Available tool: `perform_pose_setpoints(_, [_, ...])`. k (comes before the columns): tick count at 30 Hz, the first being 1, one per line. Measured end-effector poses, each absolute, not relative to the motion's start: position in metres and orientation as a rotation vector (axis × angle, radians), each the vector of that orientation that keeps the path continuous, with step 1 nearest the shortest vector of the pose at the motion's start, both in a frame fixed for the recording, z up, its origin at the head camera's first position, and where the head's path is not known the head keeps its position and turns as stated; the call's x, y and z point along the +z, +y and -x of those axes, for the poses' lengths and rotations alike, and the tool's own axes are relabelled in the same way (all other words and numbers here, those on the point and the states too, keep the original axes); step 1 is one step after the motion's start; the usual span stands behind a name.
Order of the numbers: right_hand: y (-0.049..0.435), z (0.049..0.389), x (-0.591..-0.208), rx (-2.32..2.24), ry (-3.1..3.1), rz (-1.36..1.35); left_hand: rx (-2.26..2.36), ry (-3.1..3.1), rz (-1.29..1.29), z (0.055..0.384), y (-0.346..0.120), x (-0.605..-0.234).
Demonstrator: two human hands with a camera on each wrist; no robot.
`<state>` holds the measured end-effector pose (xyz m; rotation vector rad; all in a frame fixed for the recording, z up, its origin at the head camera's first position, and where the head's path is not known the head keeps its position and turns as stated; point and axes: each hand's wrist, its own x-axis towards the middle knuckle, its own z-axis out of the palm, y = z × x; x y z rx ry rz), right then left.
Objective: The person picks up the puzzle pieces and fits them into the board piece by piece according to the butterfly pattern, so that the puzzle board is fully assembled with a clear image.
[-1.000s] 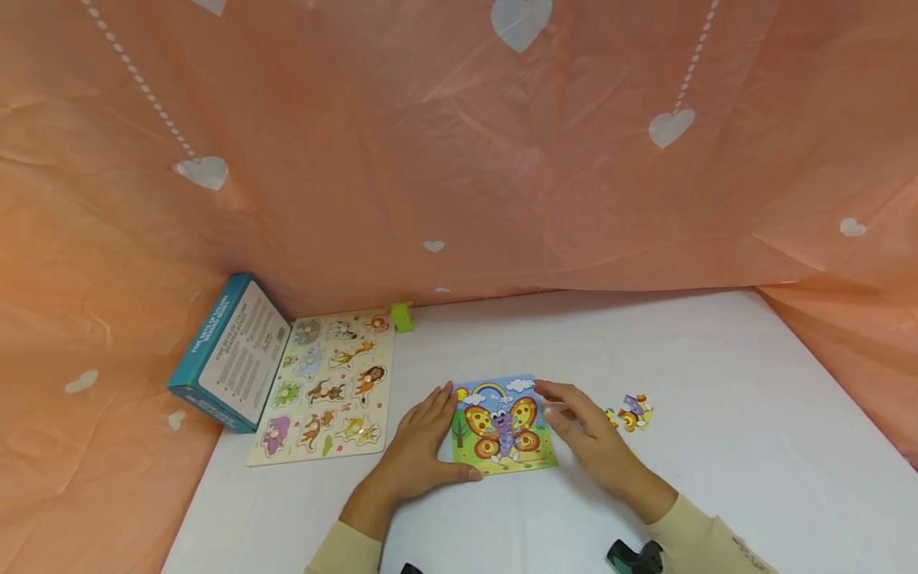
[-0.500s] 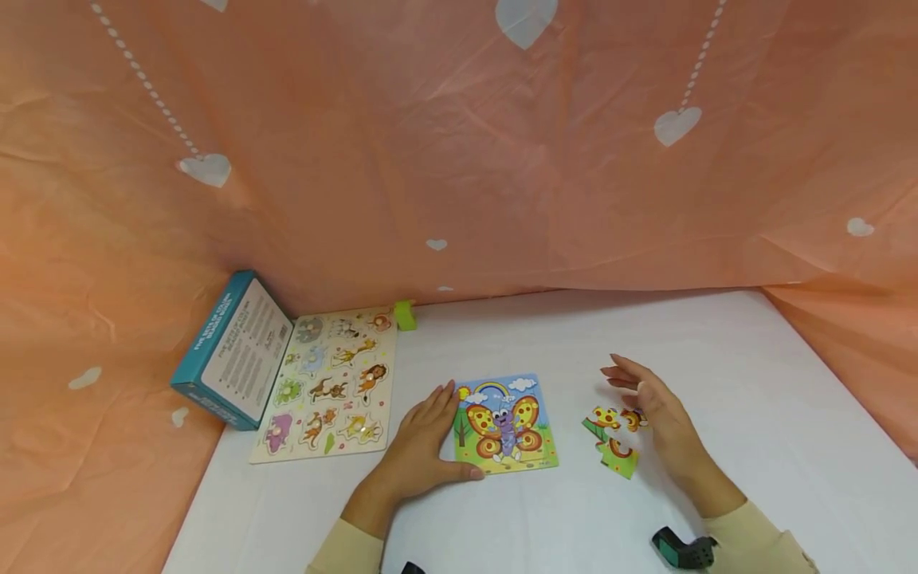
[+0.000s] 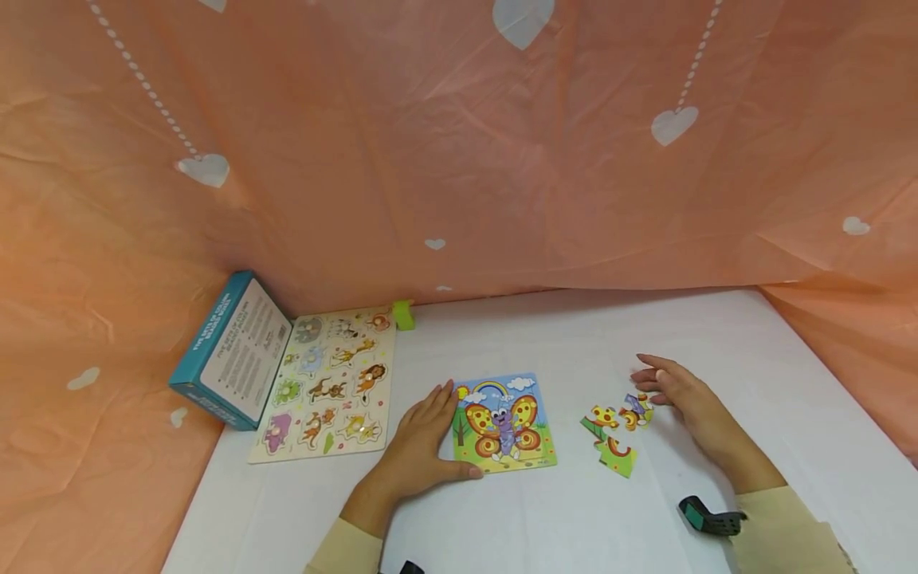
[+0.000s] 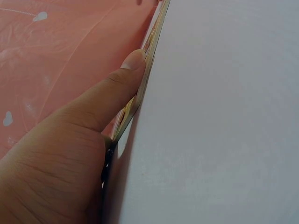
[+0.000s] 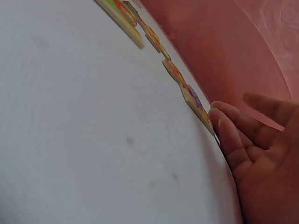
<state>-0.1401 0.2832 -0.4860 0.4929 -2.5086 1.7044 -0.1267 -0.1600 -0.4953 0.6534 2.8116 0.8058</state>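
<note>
My left hand (image 3: 417, 450) lies along the left side of a square butterfly puzzle (image 3: 505, 426). Its fingers stretch up the left edge and its thumb presses the near edge; in the left wrist view the thumb (image 4: 124, 81) lies against the board's side. My right hand (image 3: 699, 410) hovers with bent, relaxed fingers just right of the loose puzzle pieces. A purple and orange piece (image 3: 635, 413) is nearest its fingertips, and in the right wrist view the fingers overlap that piece's end (image 5: 202, 112). A yellow-spotted piece (image 3: 605, 415) and a green piece (image 3: 618, 459) lie left of it.
A wooden animal knob puzzle (image 3: 333, 387) lies at the left, with a blue box (image 3: 237, 355) tilted against its left side. A small green block (image 3: 403, 315) stands at its far corner. An orange curtain (image 3: 466, 159) with hearts hangs behind the white table (image 3: 717, 343).
My right hand has left the butterfly puzzle's right edge and moved rightward past the loose pieces, bringing them into full view. The left hand stays against the puzzle.
</note>
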Motion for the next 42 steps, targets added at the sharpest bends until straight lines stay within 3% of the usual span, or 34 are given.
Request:
perform_pose_setpoints(13, [0.287,0.138,-0.485,1.207,-2.876,-0.514,0.788,2.815,-0.656,0.128,-0.16,-0.496])
perform_pose_setpoints(32, [0.267,0.135,-0.483,1.425,-2.796,-0.294,0.798,2.814,-0.651,0.127,-0.16,-0.496])
perform_pose_setpoints(42, [0.256,0.135,-0.484,1.8,-2.589,-0.194,0.788,2.812,-0.654,0.127,-0.161,-0.496])
